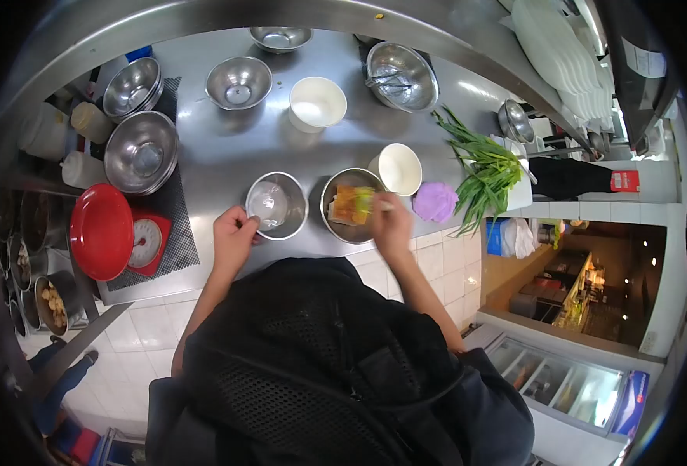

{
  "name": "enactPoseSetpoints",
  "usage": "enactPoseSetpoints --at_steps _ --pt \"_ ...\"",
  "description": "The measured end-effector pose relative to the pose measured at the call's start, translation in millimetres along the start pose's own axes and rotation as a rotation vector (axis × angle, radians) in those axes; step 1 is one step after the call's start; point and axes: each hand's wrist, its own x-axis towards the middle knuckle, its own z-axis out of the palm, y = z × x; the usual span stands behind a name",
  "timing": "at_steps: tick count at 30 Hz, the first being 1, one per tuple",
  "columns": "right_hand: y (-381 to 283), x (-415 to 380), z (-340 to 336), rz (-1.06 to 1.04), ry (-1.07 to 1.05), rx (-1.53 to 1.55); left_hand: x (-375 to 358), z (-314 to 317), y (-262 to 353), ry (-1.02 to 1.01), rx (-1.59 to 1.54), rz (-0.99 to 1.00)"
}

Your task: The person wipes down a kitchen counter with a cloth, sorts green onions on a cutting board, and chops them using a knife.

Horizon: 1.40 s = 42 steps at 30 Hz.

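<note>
Food point(344, 208), orange and white in bits, is in the right bowl point(325, 189), close to the person's belly. That much is done, as far as I can see. The bits look like patches side by side, so I would say they are not all mixed. Something yellow and green is there too, but it is too blurry for me to name.

The right hand point(392, 230) is over the near side of that bowl. Its fingers are curled in, but they are a blur, so I cannot tell what they pinch.

The left hand point(234, 233) has its thumb and finger pressed together on the rim of the left bowl point(297, 203). Something clear point(269, 206) is in there, maybe water or plastic. No orange bits show in it.

One white tub point(399, 169) is just beside the right bowl, and another point(318, 103) is farther back. A purple bundle point(434, 202) is between the near tub and the long green leaves point(489, 165). The leaves look whole, not cut up small. It all looks only partway along to me
</note>
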Motion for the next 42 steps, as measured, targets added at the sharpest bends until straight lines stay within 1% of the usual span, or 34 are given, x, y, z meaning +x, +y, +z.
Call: enactPoseSetpoints --at_steps 1,2,3,5,6,7,9,10,11,13,14,16,17,19,20,21,23,24,26,27,29,30,31,33,35,37,38,40,41,42 --pt "-1 -2 -6 0.005 -0.007 -0.013 -2 -2 -2 0.021 0.013 -0.016" --pt "-7 -1 4 -0.08 0.039 0.054 -7 -2 -5 0.048 0.024 -0.034" --pt "-2 12 14 -0.086 0.04 0.059 6 -10 -1 0.054 0.026 -0.028" --pt "19 4 7 0.296 0.112 0.271 2 -14 -3 0.082 0.036 -0.024" --pt "33 -3 -6 0.328 0.158 0.356 -2 -19 -6 0.095 0.053 -0.019" --pt "60 -14 -17 0.384 0.207 0.277 -7 -23 -10 0.097 0.05 -0.029" --pt "52 -15 -42 0.409 0.183 0.129 -9 -26 -19 0.141 -0.015 -0.08" --pt "44 -14 -33 0.297 0.174 0.096 -9 -27 -22 0.143 -0.041 -0.087" --pt "31 -15 -20 0.076 0.138 0.17 -11 -27 -24 0.14 -0.038 -0.092" --pt "1 -12 10 -0.063 0.108 0.192 -11 -22 -21 0.149 -0.069 -0.104" --pt "1 -12 7 -0.063 0.114 0.195 -11 -20 -22 0.147 -0.066 -0.1" --pt "6 -14 -7 0.354 0.061 0.406 -11 -21 -24 0.119 -0.088 -0.083" --pt "45 -21 -13 0.294 0.152 0.338 -13 -23 -24 0.119 -0.088 -0.08" --pt "64 -21 -38 0.346 0.265 0.175 -16 -20 -23 0.143 -0.06 -0.069" --pt "66 -20 -39 0.254 0.295 0.121 -16 -18 -22 0.147 -0.07 -0.065" --pt "53 -14 -34 0.256 0.292 0.117 -18 -16 -20 0.149 -0.063 -0.064" --pt "26 14 -10 0.086 0.306 0.263 -17 -11 -21 0.149 -0.053 -0.067" --pt "31 26 1 0.092 0.304 0.266 -15 -9 -22 0.133 -0.046 -0.049" --pt "37 43 19 0.227 0.174 0.293 -16 -1 -14 0.123 -0.016 -0.042" --pt "35 39 11 0.22 0.179 0.302 -15 -1 -14 0.127 -0.012 -0.031" --pt "32 38 -19 0.124 0.225 0.028 -11 4 -22 0.134 -0.024 -0.108" --pt "32 37 -21 0.255 0.222 0.25 -13 3 -25 0.141 -0.007 -0.089" --pt "18 38 -18 0.246 0.199 0.256 -17 5 -31 0.165 -0.014 -0.093" --pt "-19 38 -2 0.188 0.048 0.488 -19 14 -33 0.169 -0.08 -0.032" --pt "-44 30 25 -0.142 -0.152 0.484 -23 25 -24 0.182 -0.021 -0.047" --pt "-55 26 47 -0.363 -0.281 0.36 -26 34 -25 0.181 -0.018 0.001" --pt "-54 22 46 -0.355 -0.269 0.369 -24 37 -28 0.196 -0.035 -0.005" --pt "-52 17 43 -0.272 -0.471 0.231 -24 41 -30 0.234 -0.057 -0.008" --pt "-51 14 42 -0.277 -0.471 0.239 -24 42 -30 0.27 -0.09 -0.009" --pt "-50 10 41 -0.225 -0.393 0.35 -25 39 -28 0.268 -0.081 -0.004"
